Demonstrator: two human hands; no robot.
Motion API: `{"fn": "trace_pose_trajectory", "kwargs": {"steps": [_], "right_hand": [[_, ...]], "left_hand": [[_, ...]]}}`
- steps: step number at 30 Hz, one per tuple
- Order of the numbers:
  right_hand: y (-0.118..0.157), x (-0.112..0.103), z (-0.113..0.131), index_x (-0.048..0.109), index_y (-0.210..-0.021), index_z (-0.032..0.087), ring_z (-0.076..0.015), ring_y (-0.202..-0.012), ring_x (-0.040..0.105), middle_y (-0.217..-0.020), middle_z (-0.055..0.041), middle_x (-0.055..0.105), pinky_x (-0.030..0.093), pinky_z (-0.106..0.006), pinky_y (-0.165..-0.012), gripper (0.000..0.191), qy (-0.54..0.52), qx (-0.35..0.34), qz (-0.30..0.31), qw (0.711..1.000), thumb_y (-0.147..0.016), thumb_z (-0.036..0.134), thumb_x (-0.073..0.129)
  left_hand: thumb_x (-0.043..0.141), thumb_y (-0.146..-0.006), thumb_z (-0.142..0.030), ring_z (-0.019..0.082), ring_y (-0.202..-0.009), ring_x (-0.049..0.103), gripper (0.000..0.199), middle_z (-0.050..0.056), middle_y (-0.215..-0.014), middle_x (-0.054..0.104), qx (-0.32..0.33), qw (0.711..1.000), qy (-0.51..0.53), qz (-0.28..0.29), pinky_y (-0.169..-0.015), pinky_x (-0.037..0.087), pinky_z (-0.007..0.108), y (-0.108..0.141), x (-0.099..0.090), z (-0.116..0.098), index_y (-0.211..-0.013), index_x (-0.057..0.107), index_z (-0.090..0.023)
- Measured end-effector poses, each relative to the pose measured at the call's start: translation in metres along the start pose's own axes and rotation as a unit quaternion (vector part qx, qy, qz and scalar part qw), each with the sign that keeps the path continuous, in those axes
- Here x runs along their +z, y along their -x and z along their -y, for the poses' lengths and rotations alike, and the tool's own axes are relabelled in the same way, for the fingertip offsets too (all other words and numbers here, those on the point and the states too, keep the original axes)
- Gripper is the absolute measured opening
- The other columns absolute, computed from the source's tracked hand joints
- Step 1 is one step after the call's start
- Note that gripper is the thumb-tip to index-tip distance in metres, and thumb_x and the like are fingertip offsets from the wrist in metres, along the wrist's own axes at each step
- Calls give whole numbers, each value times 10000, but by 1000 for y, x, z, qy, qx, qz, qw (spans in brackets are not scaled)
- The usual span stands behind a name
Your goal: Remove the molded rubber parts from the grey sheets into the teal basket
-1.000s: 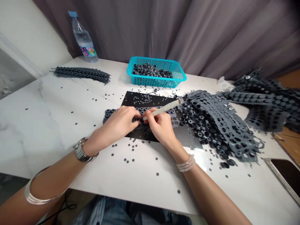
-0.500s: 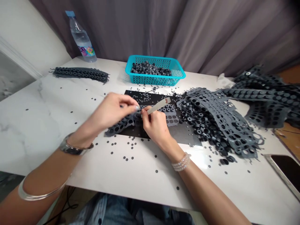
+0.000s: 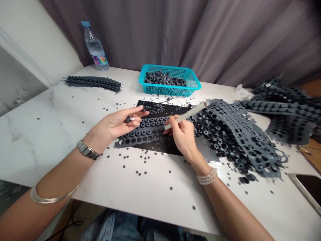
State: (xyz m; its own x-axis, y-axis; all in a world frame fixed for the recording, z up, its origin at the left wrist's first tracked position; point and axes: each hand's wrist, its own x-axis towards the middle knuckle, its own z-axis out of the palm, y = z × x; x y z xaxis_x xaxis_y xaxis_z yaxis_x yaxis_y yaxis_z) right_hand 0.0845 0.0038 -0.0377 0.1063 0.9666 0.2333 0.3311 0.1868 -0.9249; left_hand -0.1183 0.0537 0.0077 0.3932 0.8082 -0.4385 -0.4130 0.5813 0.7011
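My left hand (image 3: 117, 123) hovers over the left part of a dark rubber strip, pinching a small black rubber ring (image 3: 144, 108) between thumb and fingertip. Another black piece (image 3: 128, 119) is tucked in its curled fingers. My right hand (image 3: 182, 134) grips a pale flat stick (image 3: 188, 115) like a pen, its lower end at the strip's right part. The rubber strip (image 3: 144, 140) carries rows of raised rings and a row of round hollows along its near edge. It lies across a black mat (image 3: 170, 149); my right hand hides some of it.
Behind stands a turquoise basket (image 3: 170, 92) of black rings. Loose rings (image 3: 220, 140) and perforated rubber sheets (image 3: 240, 127) are heaped right. A ringed strip (image 3: 92, 82) and water bottle (image 3: 96, 53) are back left, a phone (image 3: 307, 187) far right. Small dark discs dot the white table (image 3: 100, 187).
My left hand has lifted off the strip and turned, showing the ring at its fingertips. My right hand has moved right with the stick, uncovering more of the strip. The view has shifted slightly.
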Motion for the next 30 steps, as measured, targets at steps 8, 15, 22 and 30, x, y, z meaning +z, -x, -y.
{"fn": "trace_pose_trajectory", "kwargs": {"steps": [8,15,22,30], "right_hand": [[2,-5,4,630,-702,190,-152,-489,619,-521,2,601,476,-258,-532,405,2,-1,-48,999,-940,473,462],[3,-5,5,644,-677,179,-141,-488,602,-556,-10,615,475,-260,-519,427,-2,-4,-55,998,-937,475,478],[5,-3,6,643,-680,178,-140,-476,601,-551,-6,612,476,-265,-517,426,-4,1,-58,998,-935,479,481],[-17,-51,24,588,-732,198,-115,-425,558,-534,27,565,460,-246,-433,279,-84,-76,-297,948,-927,356,466]], "left_hand": [[626,-856,-105,3,-479,383,58,93,-895,679,-10,1000,20,20,-396,371,114,1,0,5,-804,615,-125],[672,-834,-136,1,-483,390,60,90,-905,691,-14,1000,21,8,-393,376,110,1,2,7,-850,615,-126],[673,-844,-169,1,-473,383,86,55,-808,657,-19,999,31,6,-397,363,110,1,1,9,-843,594,-137],[752,-760,-118,2,-417,281,198,-87,-527,336,43,997,-69,-4,-348,172,140,-12,39,20,-663,580,-142]]}}
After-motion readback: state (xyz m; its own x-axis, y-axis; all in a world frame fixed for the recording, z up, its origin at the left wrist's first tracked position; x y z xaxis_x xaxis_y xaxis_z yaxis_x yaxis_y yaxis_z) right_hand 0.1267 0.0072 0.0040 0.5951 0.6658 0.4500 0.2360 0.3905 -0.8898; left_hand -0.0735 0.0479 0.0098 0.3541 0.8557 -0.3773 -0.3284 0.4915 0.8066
